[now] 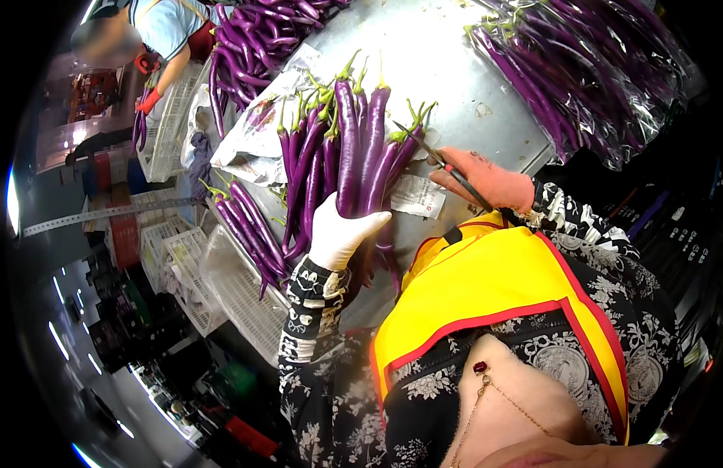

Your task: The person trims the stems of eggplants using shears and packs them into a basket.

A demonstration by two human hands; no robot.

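My left hand (348, 233), in a white glove, grips several long purple eggplants (349, 146) around their lower parts. Their green stems point toward the far side of the metal table (443, 70). My right hand (484, 175) wears an orange-red glove and is closed around the dark handles of scissors (452, 169). The blades reach up to the green stem of an eggplant at the right of the bunch. Whether they touch the stem I cannot tell. More eggplants (308, 169) lie just left of the held ones, and their lower ends are partly hidden by my left hand.
Bagged eggplants (572, 76) in clear plastic lie at the far right. A heap of eggplants (262, 41) covers the far left corner. A few eggplants (247, 234) rest at the table's left edge, above white crates (188, 263). Across the table, a red-gloved person (174, 35) holds eggplants.
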